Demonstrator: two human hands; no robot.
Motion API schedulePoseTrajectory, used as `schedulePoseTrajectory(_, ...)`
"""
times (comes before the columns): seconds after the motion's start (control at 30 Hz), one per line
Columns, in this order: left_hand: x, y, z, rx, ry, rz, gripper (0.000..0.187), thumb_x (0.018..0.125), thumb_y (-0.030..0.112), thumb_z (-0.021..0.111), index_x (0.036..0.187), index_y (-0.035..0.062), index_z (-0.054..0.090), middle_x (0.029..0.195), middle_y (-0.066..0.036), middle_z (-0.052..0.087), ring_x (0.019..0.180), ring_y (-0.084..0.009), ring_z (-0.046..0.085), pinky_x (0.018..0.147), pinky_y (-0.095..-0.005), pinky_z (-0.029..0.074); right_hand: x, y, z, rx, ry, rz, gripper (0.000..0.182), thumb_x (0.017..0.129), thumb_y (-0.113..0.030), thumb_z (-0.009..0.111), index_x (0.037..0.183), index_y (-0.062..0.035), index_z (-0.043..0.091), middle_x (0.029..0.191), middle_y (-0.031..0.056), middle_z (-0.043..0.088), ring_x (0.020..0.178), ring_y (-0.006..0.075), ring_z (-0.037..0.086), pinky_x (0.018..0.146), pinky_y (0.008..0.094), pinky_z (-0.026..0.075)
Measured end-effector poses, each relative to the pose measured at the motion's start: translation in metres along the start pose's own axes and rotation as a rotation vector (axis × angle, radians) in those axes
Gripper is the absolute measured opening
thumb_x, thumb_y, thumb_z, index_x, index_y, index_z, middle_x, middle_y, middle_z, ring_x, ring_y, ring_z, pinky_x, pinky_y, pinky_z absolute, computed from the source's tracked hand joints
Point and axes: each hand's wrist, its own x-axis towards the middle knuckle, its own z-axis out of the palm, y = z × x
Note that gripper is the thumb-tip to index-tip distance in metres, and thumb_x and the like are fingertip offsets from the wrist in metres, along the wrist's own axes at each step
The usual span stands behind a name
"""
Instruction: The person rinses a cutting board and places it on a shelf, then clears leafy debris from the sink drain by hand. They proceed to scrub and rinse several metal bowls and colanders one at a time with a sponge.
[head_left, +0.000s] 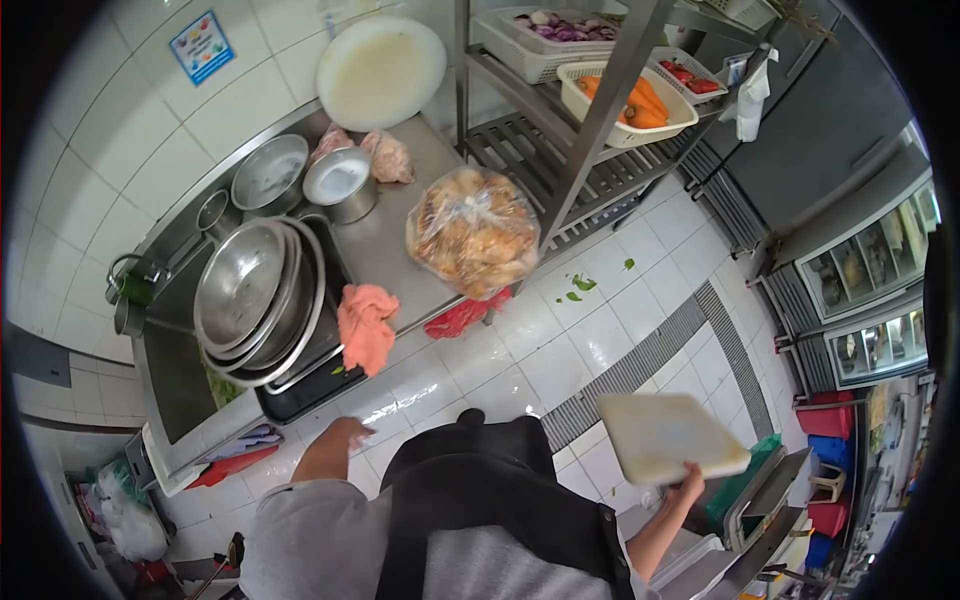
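Note:
My right hand (688,487) grips the edge of a pale, stained cutting board (665,437), holding it out over the floor to my right. Hanging low in front of the sink counter, my left hand (345,434) holds nothing; its fingers look loosely apart, though somewhat blurred. Nearest to it are a salmon-coloured cloth (367,325) draped at the counter's front edge and a black tray (310,388). Beside the cloth, several nested metal bowls (240,285) rest tilted over the sink.
A clear bag of browned food (473,235) sits on the steel counter (385,235). A round white board (381,72) leans on the wall. The metal rack (600,125) carries a basket of carrots (640,105). Green leaves (580,284) lie on the tiled floor near a drain grate (630,355).

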Motion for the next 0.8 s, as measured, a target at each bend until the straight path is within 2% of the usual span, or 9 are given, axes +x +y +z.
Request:
schedulePoseTrajectory(0.13, 0.016, 0.184, -0.026, -0.119, -0.062, 0.282, 0.065, 0.085, 0.062, 0.058, 0.122, 0.0088, 0.061, 0.107, -0.013, 0.068, 0.088, -0.0261, 0.068, 0.073, -0.047, 0.053, 0.071, -0.045, 0.132, 0.031, -0.244, -0.045, 0.042, 0.069, -0.001, 0.06, 0.109, 0.0116, 0.057, 0.105, 0.0163, 0.061, 0.095, 0.0302, 0.062, 0.082, 0.0413, 0.052)
schedulePoseTrajectory(0.33, -0.043, 0.258, 0.017, -0.193, 0.66, 0.578, 0.057, 0.081, 0.059, 0.063, 0.104, 0.0071, 0.068, 0.105, -0.019, 0.067, 0.101, -0.0363, 0.063, 0.091, -0.0426, 0.048, 0.142, -0.109, 0.356, 0.085, -0.743, 0.043, 0.057, 0.072, -0.002, 0.057, 0.128, 0.0023, 0.049, 0.123, 0.0151, 0.057, 0.115, 0.0328, 0.056, 0.102, 0.0438, 0.045)
schedulePoseTrajectory(0.4, -0.05, 0.245, 0.033, -0.253, 0.395, 0.502, 0.056, 0.081, 0.058, 0.064, 0.099, 0.0051, 0.069, 0.111, -0.017, 0.066, 0.097, -0.0326, 0.065, 0.088, -0.0449, 0.05, 0.161, -0.113, 0.43, 0.202, -0.897, 0.194, 0.056, 0.069, 0.001, 0.058, 0.124, 0.0024, 0.051, 0.119, 0.0138, 0.059, 0.114, 0.0323, 0.056, 0.101, 0.0456, 0.046)
schedulePoseTrajectory(0.43, -0.054, 0.24, 0.049, -0.61, 0.167, 0.221, 0.059, 0.082, 0.059, 0.064, 0.107, 0.0056, 0.066, 0.112, -0.014, 0.066, 0.092, -0.0276, 0.066, 0.08, -0.0483, 0.05, 0.175, -0.108, 0.466, 0.203, -0.966, 0.269, 0.056, 0.068, 0.002, 0.058, 0.124, 0.0021, 0.051, 0.119, 0.014, 0.059, 0.114, 0.0327, 0.056, 0.102, 0.0461, 0.045)
schedulePoseTrajectory(0.5, -0.035, 0.205, 0.109, -1.158, 0.182, 0.024, 0.056, 0.082, 0.054, 0.068, 0.116, 0.0121, 0.055, 0.1, -0.009, 0.066, 0.083, -0.0241, 0.063, 0.068, -0.0445, 0.046, 0.204, -0.079, 0.535, 0.18, -1.078, 0.405, 0.053, 0.068, 0.004, 0.057, 0.12, 0.0014, 0.053, 0.118, 0.0141, 0.059, 0.114, 0.0331, 0.055, 0.103, 0.0459, 0.045)
schedulePoseTrajectory(0.57, -0.036, 0.188, 0.166, -1.369, 0.231, -0.236, 0.047, 0.084, 0.052, 0.067, 0.111, 0.0164, 0.054, 0.099, -0.01, 0.064, 0.08, -0.0245, 0.062, 0.067, -0.0445, 0.046, 0.222, -0.048, 0.6, 0.113, -1.158, 0.473, 0.05, 0.067, 0.004, 0.057, 0.117, 0.0009, 0.054, 0.117, 0.014, 0.059, 0.113, 0.0331, 0.056, 0.102, 0.0453, 0.046)
schedulePoseTrajectory(0.63, -0.029, 0.172, 0.231, -1.426, 0.107, -0.373, 0.048, 0.087, 0.056, 0.062, 0.093, 0.0079, 0.06, 0.077, -0.015, 0.063, 0.065, -0.0296, 0.06, 0.062, -0.0478, 0.047, 0.214, -0.017, 0.648, 0.17, -1.099, 0.572, 0.045, 0.067, 0.005, 0.056, 0.112, 0.0001, 0.056, 0.116, 0.0134, 0.06, 0.111, 0.0325, 0.056, 0.102, 0.0444, 0.046)
schedulePoseTrajectory(0.67, -0.039, 0.179, 0.262, -1.316, 0.151, -0.393, 0.051, 0.089, 0.055, 0.06, 0.089, 0.0043, 0.061, 0.08, -0.017, 0.063, 0.066, -0.0308, 0.06, 0.064, -0.0489, 0.048, 0.208, -0.005, 0.666, 0.132, -1.129, 0.588, 0.045, 0.067, 0.005, 0.056, 0.112, 0.0001, 0.056, 0.116, 0.0134, 0.06, 0.111, 0.0325, 0.056, 0.102, 0.0444, 0.046)
schedulePoseTrajectory(0.8, -0.101, 0.234, 0.337, -1.475, 0.073, -0.47, 0.056, 0.089, 0.056, 0.059, 0.118, 0.008, 0.058, 0.108, -0.016, 0.061, 0.089, -0.0298, 0.062, 0.076, -0.0491, 0.048, 0.199, 0.055, 0.728, 0.131, -0.98, 0.706, 0.043, 0.064, 0.009, 0.053, 0.105, -0.0008, 0.058, 0.111, 0.0114, 0.061, 0.107, 0.0307, 0.058, 0.099, 0.0474, 0.048)
